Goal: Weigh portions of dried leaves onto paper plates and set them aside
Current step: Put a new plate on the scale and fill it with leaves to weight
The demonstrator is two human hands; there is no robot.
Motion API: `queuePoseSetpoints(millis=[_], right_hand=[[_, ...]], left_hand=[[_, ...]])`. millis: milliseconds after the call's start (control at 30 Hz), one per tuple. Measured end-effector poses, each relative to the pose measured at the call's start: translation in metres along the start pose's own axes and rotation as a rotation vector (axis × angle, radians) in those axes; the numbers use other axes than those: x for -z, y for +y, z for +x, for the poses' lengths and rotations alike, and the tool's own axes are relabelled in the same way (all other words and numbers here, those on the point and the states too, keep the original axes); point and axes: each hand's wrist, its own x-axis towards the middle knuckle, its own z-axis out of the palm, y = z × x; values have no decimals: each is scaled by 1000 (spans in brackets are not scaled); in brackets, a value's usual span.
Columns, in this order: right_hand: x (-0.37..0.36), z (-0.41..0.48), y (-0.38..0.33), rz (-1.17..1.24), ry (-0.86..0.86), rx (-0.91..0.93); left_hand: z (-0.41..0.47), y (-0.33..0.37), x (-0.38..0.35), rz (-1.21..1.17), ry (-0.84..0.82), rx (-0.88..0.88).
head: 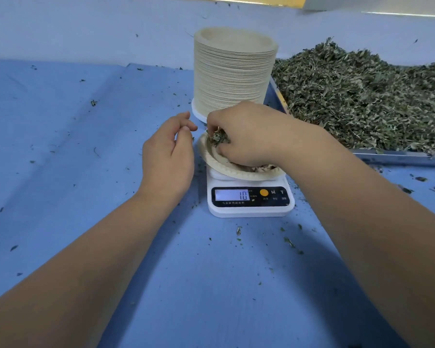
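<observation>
A white kitchen scale stands at the centre of the blue table, and its display reads 10. A paper plate lies on the scale. My right hand is over the plate, its fingers curled round a clump of dried leaves. It hides most of the plate's inside. My left hand hovers just left of the plate with loosely curled fingers and holds nothing. A tall stack of paper plates rises directly behind the scale.
A metal tray heaped with dried leaves fills the right side, close to the scale. Blue cloth covers the table, with leaf crumbs scattered over it. A pale wall runs along the back.
</observation>
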Motion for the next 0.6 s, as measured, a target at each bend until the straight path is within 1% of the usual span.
queuePoseSetpoints(millis=[100,233,267,367,500,600], right_hand=[[3,0,2,112,70,7],[19,0,11,299,283,-22],[22,-1,12,332,314,-36],[25,-4,14,350,302,-61],[26,-4,17,365,385,-117],[27,-5,21,432,397,-153]], left_hand=[[0,-1,-1,0,-25,2],[0,0,-1,7,-38,-15],[-1,1,-1,15,-36,-19],[-1,4,-1,49,-33,-13],[-4,5,-4,92,-74,-5],[-6,4,-4,125,-121,-27]])
